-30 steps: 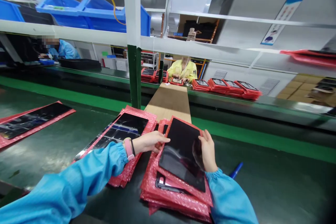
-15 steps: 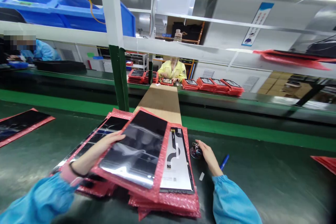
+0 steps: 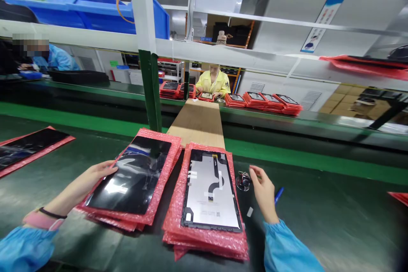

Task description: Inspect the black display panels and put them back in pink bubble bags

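My left hand [image 3: 101, 171] grips the left edge of a black glossy tablet screen [image 3: 132, 178], its thumb on the glass. That screen lies face up on a pink bubble-wrap bag [image 3: 174, 146], on top of the left stack. Next to it on the right stack is a screen with its back upward [image 3: 204, 197], showing a silver plate, a dark flex cable and white tape pieces. To the right of that stack, my right hand [image 3: 264, 191] has its fingertips curled together beside a small shiny round object [image 3: 243, 181]. Anything between those fingertips is too small to make out.
A blue pen [image 3: 279, 194] and a small white strip [image 3: 250, 211] lie near my right hand. Another screen [image 3: 32, 146] lies far left. A wooden board [image 3: 199, 123] leads to the opposite bench, where a person in yellow [image 3: 213, 83] sits among stacked screens. A green post [image 3: 149, 93] rises ahead.
My left hand has moved left and down, bringing the black screen off the right stack onto the left one. The silver-backed screen is now uncovered. My right hand remains beside the shiny object.
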`<state>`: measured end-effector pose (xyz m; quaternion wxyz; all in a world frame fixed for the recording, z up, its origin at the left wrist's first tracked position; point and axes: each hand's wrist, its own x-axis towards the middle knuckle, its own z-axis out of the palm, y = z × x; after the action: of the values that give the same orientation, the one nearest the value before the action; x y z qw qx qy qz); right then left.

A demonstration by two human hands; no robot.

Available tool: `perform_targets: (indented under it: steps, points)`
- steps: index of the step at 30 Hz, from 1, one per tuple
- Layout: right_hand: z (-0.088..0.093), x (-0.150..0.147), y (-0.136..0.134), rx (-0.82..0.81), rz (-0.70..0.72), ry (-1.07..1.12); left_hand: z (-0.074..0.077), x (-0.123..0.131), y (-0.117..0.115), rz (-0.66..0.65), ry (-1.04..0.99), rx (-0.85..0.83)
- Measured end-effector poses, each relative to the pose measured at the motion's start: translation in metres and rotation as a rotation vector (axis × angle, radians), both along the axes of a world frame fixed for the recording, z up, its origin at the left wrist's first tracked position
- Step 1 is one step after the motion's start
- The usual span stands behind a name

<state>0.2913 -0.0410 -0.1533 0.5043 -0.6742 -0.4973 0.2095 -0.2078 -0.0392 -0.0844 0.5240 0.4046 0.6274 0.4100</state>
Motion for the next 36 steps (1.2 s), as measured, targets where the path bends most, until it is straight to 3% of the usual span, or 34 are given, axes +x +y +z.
perform_targets:
  steps: [5,9,12,16,18,22,24,29,36]
  points:
    - [0.022,-0.029,-0.037,-0.199,0.294,-0.067,0.001,-0.009,0.01,0.055,0.437,0.187]
    - [0.03,-0.043,-0.047,-0.323,0.376,-0.104,0.009,0.007,0.006,0.093,0.658,0.302]
    - [0.032,-0.044,-0.045,-0.369,0.394,-0.071,0.009,0.026,0.002,0.002,0.727,0.424]
    - [0.034,-0.043,-0.043,-0.461,0.441,0.039,-0.004,0.062,-0.005,-0.083,0.723,0.635]
    - [0.035,-0.044,-0.043,-0.489,0.458,0.104,-0.012,0.087,-0.013,-0.234,0.718,0.757]
    - [0.038,-0.042,-0.046,-0.49,0.444,0.225,-0.023,0.136,-0.031,-0.738,0.694,0.866]
    - [0.04,-0.037,-0.048,-0.477,0.412,0.266,-0.026,0.151,-0.034,-0.812,0.752,0.882]
    - [0.059,-0.012,-0.059,-0.414,0.344,0.361,-0.025,0.158,-0.03,-0.824,0.837,0.847]
    - [0.089,0.013,-0.076,-0.283,0.279,0.357,-0.02,0.162,-0.024,-0.698,0.611,0.765]
